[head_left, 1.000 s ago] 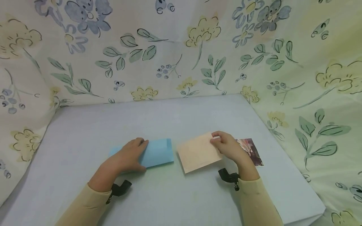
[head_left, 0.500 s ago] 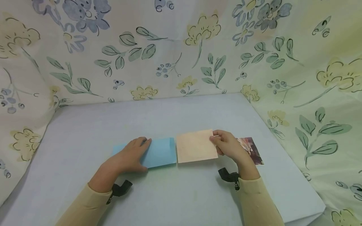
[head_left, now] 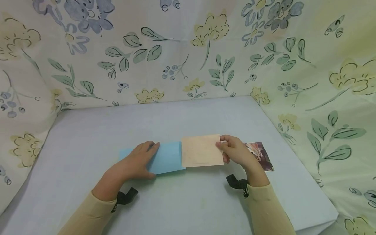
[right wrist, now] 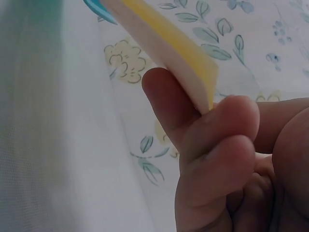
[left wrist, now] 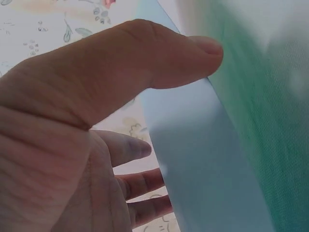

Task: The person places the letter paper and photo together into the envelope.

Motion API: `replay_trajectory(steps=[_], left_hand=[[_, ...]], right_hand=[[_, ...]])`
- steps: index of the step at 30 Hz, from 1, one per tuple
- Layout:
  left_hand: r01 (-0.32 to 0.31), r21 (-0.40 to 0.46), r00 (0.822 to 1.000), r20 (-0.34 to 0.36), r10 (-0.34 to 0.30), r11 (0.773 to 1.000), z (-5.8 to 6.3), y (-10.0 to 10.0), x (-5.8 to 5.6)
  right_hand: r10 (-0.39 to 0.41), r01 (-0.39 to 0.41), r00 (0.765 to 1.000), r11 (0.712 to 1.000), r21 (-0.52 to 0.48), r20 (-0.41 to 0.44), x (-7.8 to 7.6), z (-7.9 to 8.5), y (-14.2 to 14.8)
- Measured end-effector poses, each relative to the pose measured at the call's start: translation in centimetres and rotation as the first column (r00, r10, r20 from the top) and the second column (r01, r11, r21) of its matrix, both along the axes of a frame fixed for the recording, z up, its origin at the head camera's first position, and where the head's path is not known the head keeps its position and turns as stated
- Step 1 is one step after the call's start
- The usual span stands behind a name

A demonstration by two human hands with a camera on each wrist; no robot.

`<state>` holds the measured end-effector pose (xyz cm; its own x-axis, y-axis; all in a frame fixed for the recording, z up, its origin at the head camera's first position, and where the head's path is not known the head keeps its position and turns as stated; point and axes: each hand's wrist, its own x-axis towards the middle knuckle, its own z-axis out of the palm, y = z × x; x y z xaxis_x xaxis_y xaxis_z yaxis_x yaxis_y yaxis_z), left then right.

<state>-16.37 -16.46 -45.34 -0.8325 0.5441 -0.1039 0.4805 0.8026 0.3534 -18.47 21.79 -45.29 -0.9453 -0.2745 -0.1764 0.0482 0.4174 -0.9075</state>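
Note:
A light blue paper envelope [head_left: 167, 158] is held over the white table by my left hand [head_left: 133, 163], thumb at its near edge and fingers at its far edge. In the left wrist view the thumb [left wrist: 193, 55] lies across the blue edge, and some fingertips are hidden behind the paper. My right hand [head_left: 236, 150] pinches the right end of a cream card [head_left: 202, 151] between thumb and fingers. The card's left edge meets the envelope's right end; whether it is inside cannot be told. Seen from the right wrist, the card [right wrist: 169, 43] tilts away from the curled fingers.
A printed picture card [head_left: 261, 156] with a pale flower lies on the table just right of my right hand, partly covered by it. Floral cloth [head_left: 176, 58] rises behind the white table [head_left: 164, 120] and along both sides. Each wrist carries a black camera mount [head_left: 126, 195].
The cream card has levelled out and shifted left until its edge meets the envelope's right end. My left hand and the envelope have edged slightly to the right.

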Motion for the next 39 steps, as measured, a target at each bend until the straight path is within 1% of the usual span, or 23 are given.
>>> replay_trajectory(steps=[4,12,19,23,29,35,39], left_hand=[[0.0,0.012,1.0,-0.013,0.0,1.0,-0.09,0.04,0.07],[-0.001,0.01,1.0,-0.024,0.002,1.0,-0.1,0.3,0.11],[0.007,0.009,0.997,-0.073,-0.006,1.0,-0.13,0.36,0.19],[0.001,0.009,0.997,-0.083,0.0,1.0,-0.13,0.38,0.17],[-0.006,0.0,0.998,-0.068,0.006,1.0,-0.26,0.34,0.08],[-0.023,0.007,0.999,-0.024,0.024,1.0,-0.32,0.3,0.0],[-0.027,0.011,1.0,-0.012,0.027,1.0,-0.29,0.3,-0.01]], right_hand=[[0.006,-0.006,1.0,1.0,-0.003,0.021,0.09,0.11,-0.1],[0.016,-0.016,1.0,1.0,0.002,0.016,0.16,0.17,-0.21],[0.031,-0.031,0.999,1.0,0.003,0.013,0.02,-0.03,-0.05],[0.044,-0.044,0.999,0.999,-0.004,0.001,-0.05,-0.02,0.02],[0.072,-0.072,0.997,0.997,-0.013,-0.029,0.01,0.09,0.14],[0.093,-0.094,0.994,0.995,-0.017,-0.049,0.0,0.04,0.24],[0.109,-0.11,0.992,0.994,-0.008,-0.055,0.0,0.07,0.26]])
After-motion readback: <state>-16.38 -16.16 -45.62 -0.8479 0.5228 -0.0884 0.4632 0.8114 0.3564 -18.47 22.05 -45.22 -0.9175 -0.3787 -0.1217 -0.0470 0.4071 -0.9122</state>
